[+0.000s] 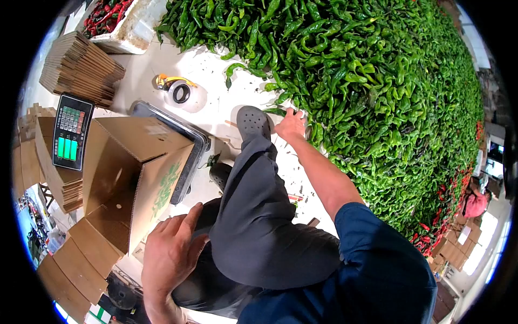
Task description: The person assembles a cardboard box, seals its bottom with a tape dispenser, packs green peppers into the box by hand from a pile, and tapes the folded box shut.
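At the near edge of a big heap of green peppers [345, 81], my right hand [291, 127] is low by the floor with its fingers curled. A single green pepper [276, 112] pokes out at its fingertips, and the hand seems closed on it; the fingers partly hide the grip. My left hand [170, 251] hangs above my bent leg, holding nothing, its fingers stretched out. Beside it stands an open cardboard box [110, 178] with green print on one side, resting on a scale platform [202, 140].
A scale display [73, 132] with green-lit digits rises behind the box. Folded cartons [81, 67] and a white foam crate [137, 32] of red peppers stand at the back left. A tape roll [181, 93] with an orange dispenser lies on the floor. My shoe [253, 121] is near the heap.
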Demonstrator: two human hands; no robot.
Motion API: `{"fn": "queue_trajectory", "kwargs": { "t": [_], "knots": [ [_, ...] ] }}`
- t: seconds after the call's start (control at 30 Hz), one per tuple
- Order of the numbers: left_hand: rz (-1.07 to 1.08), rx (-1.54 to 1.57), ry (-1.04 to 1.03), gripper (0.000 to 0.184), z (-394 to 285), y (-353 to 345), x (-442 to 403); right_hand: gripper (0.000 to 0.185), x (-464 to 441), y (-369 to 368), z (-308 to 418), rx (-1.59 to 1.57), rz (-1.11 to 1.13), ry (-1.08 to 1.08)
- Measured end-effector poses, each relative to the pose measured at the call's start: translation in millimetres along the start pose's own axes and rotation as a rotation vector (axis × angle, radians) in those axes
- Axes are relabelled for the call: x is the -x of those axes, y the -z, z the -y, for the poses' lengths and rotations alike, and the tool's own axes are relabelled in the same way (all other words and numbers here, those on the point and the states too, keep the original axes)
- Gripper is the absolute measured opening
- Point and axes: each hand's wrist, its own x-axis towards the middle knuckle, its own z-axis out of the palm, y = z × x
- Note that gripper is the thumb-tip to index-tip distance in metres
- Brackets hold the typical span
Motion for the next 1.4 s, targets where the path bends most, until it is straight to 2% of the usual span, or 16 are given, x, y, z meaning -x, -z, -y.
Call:
{"fn": "queue_trajectory", "kwargs": {
  "t": [0.33,0.4,0.5,0.57,0.7,0.73,0.77,0.83,0.9,0.97,1.07,1.1,1.13,1.2,1.27,1.4],
  "knots": [
    [-0.007,-0.030,0.007,0.058,1,1,4,0.070,-19,26,-41,-0.636,0.197,-0.085],
    [-0.024,-0.027,-0.007,0.058,2,-1,5,0.070,-28,20,-67,-0.667,0.272,0.143],
    [-0.057,-0.005,-0.038,0.058,1,-1,6,0.063,3,63,-36,-1.174,0.479,0.014],
    [-0.078,0.016,-0.068,0.058,1,-1,5,0.062,18,91,0,-1.233,0.506,0.231],
    [-0.077,0.060,-0.081,0.066,-5,3,1,0.070,107,189,125,-0.896,0.324,1.048],
    [-0.079,0.038,-0.081,0.063,-6,4,0,0.068,150,211,154,-0.945,0.382,1.101],
    [-0.080,0.015,-0.083,0.060,-7,5,0,0.069,164,204,186,-0.755,-0.132,1.553],
    [-0.087,-0.006,-0.087,0.058,-7,5,-1,0.066,233,213,225,-0.670,0.051,1.573],
    [-0.092,0.000,-0.092,0.057,-6,2,0,0.063,279,189,261,-0.410,-0.195,1.688],
    [-0.072,-0.002,-0.087,0.058,-5,3,1,0.059,286,181,263,-0.269,0.060,1.870],
    [-0.049,-0.013,-0.069,0.059,-2,4,5,0.036,237,189,233,-0.381,0.475,1.605],
    [-0.046,-0.016,-0.062,0.059,-2,4,6,0.028,208,150,224,-0.719,-0.055,1.495],
    [-0.044,-0.015,-0.068,0.059,-1,4,6,0.028,181,164,198,-0.757,0.098,1.199],
    [-0.034,-0.016,-0.080,0.060,1,4,9,0.026,65,108,150,-0.434,-0.279,0.831],
    [-0.028,-0.009,-0.103,0.060,1,5,9,0.023,-4,99,88,-0.011,-0.247,0.607],
    [0.013,0.012,-0.114,0.065,3,7,5,0.030,-75,91,17,0.484,-0.267,0.612]
  ]
}}
